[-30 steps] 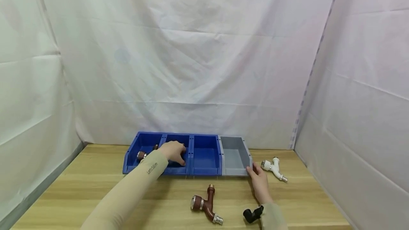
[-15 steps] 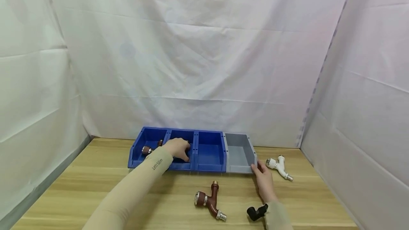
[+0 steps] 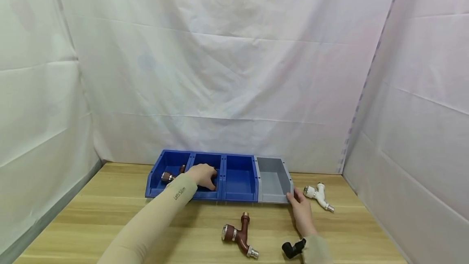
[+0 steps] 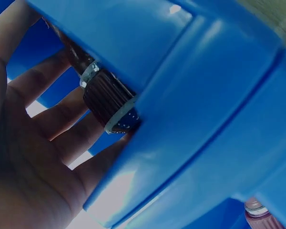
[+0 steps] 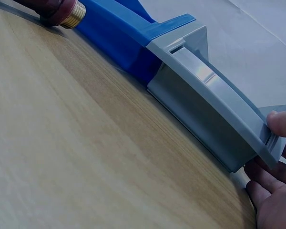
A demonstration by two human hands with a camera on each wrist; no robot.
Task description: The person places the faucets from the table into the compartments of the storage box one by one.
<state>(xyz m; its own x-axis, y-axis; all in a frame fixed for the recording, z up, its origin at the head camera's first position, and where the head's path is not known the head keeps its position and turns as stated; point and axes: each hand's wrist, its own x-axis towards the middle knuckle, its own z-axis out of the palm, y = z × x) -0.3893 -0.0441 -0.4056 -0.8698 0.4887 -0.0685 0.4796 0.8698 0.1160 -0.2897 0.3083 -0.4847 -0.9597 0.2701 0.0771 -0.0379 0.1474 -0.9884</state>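
My left hand [image 3: 202, 175] reaches into the second blue bin [image 3: 205, 195] from the left, thumb and fingers spread apart. In the left wrist view, a dark brown faucet [image 4: 107, 95] with a ribbed knob lies against its fairly straight fingers, partly hidden by the bin's front wall. My right hand [image 3: 301, 214] pinches the front right corner of the grey bin [image 3: 275, 198], thumb on the lip and fingers beneath, as the right wrist view shows.
Another brown faucet [image 3: 167, 177] lies in the leftmost blue bin. On the wooden table are a brown faucet [image 3: 240, 235] in front of the bins and a white faucet [image 3: 319, 196] to their right. A white curtain [image 3: 220, 72] hangs behind.
The whole head view shifts slightly as the head moves. Both hands keep their places at the bins, and the faucets stay where they were.
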